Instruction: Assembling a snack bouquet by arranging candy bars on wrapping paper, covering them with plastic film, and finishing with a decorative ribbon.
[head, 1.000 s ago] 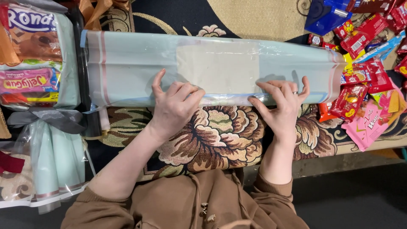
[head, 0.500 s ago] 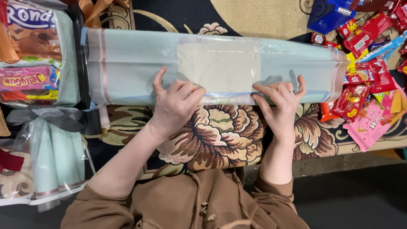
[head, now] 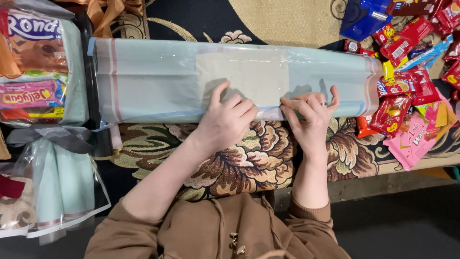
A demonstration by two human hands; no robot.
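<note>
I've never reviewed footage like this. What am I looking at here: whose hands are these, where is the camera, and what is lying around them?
The camera sits on a person's head and looks down, so both bare hands are that person's own. The left hand and right hand press flat on the near edge of a long pale-green roll wrapped in clear film, lying across a dark floral-patterned cloth. Red and pink snack packets are heaped at the right. At the left stands a film-wrapped gift bundle of snacks tied with a grey ribbon.
</note>
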